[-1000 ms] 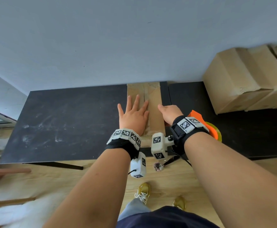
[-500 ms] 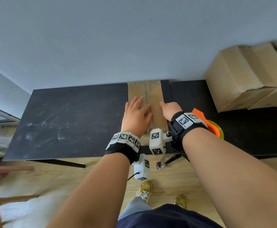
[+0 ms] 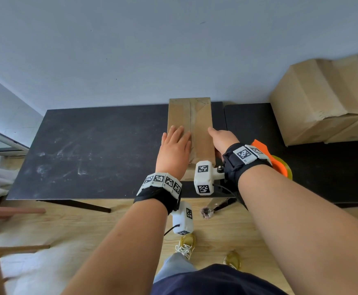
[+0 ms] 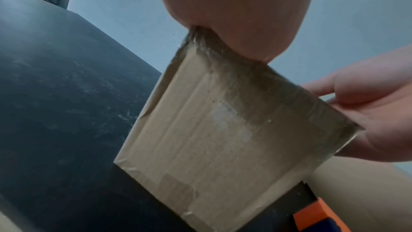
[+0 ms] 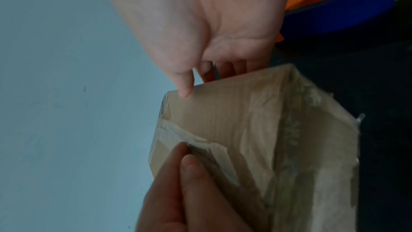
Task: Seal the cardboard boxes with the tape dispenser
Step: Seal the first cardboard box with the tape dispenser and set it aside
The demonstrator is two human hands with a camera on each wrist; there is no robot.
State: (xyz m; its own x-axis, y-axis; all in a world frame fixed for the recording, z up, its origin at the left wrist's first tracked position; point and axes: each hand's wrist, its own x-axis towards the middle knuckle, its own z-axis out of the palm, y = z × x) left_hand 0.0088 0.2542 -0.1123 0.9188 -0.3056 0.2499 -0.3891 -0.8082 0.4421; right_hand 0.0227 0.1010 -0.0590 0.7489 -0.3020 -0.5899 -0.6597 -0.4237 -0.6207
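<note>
A narrow cardboard box (image 3: 201, 124) stands on the black table (image 3: 99, 150), with clear tape along its top seam. My left hand (image 3: 174, 143) lies flat on the box top, fingers together and straight; the left wrist view has its palm heel (image 4: 234, 6) pressing the taped top edge of the box (image 4: 211, 138). My right hand (image 3: 221, 138) is at the box's right side. Its thumb (image 5: 185, 91) touches the top edge and the fingers run straight down the side. The orange and blue tape dispenser (image 3: 261, 145) lies on the table behind my right wrist, held by neither hand.
Large cardboard boxes (image 3: 322, 99) are stacked at the table's back right against the grey wall. The table's near edge runs just under my wrists. Wooden furniture rails (image 3: 14, 210) stick in from the left over the wood floor.
My left hand has slid back toward me along the box top and its fingers have closed together. The right hand stays at the box's right side.
</note>
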